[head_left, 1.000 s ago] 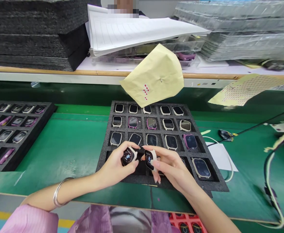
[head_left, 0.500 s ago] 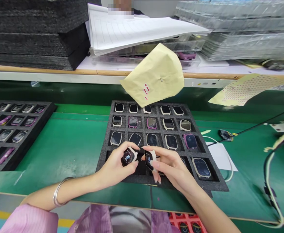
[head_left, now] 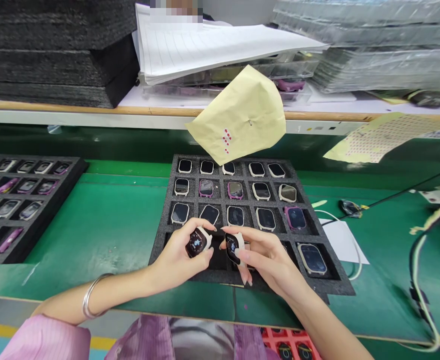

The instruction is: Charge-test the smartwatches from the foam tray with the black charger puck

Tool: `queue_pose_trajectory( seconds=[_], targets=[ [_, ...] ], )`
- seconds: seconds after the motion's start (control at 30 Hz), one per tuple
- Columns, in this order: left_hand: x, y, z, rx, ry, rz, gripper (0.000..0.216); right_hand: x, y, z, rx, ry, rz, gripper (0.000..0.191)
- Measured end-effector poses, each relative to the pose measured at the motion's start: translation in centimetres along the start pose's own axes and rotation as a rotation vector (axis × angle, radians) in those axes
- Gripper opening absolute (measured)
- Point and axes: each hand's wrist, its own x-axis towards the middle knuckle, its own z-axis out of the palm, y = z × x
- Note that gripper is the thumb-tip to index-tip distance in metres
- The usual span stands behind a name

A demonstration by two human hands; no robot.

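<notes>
My left hand [head_left: 180, 255] is closed round a smartwatch body [head_left: 197, 242] with a pale case and a lit dark screen. Pinched in my right hand [head_left: 265, 252] is a second pale smartwatch body [head_left: 233, 247], its screen also lit and turned to the left. Both are held a little apart above the front row of a dark foam tray [head_left: 163, 220]. Pale and purple watch bodies fill most of the tray's pockets in view, among them a purple one [head_left: 295, 218] at the right. My hands hide part of the front row.
Another foam tray [head_left: 64, 200] of watches lies at the left on the green bench [head_left: 118, 220]. Yellow paper [head_left: 242, 117] hangs from the shelf edge above the tray. Cables [head_left: 417, 280] run along the right. Below the bench edge is a red tray [head_left: 272, 345].
Both watches have turned slightly in my fingers. My hands stay in nearly the same place over the tray.
</notes>
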Motion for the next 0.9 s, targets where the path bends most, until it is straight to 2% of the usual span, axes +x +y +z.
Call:
queue_pose_trajectory(
  seconds=[0.07, 0.17, 0.27, 0.43, 0.53, 0.63, 0.9],
  targets=[
    [0.1, 0.0, 0.0, -0.061, -0.009, -0.056, 0.033, 0.0, 0.0, 0.0, 0.006, 0.008, 0.001, 0.042],
    [0.3, 0.0, 0.1, -0.241, -0.058, -0.127, 0.053, 0.0, -0.3, 0.1, 0.031, 0.009, -0.016, 0.047],
    [0.4, -0.4, 0.0, -0.424, -0.086, -0.135, 0.064, -0.1, -0.6, -0.1, 0.022, 0.005, -0.026, 0.047],
    [0.3, -1.1, -0.2, -0.600, -0.126, -0.167, 0.048, 0.0, -0.5, -0.7, -0.014, 0.037, -0.010, 0.043],
    [0.2, -1.0, -0.4, -0.644, -0.130, -0.232, 0.042, 0.1, -0.1, -0.7, -0.034, 0.060, 0.003, 0.049],
    [0.1, -1.0, -0.5, -0.647, -0.113, -0.266, 0.040, 0.1, 0.1, -0.5, -0.039, 0.055, 0.003, 0.054],
    [-0.4, -1.7, -0.5, -0.581, -0.143, -0.205, 0.039, -0.5, -0.1, 0.3, -0.058, 0.099, -0.022, 0.045]
  ],
)
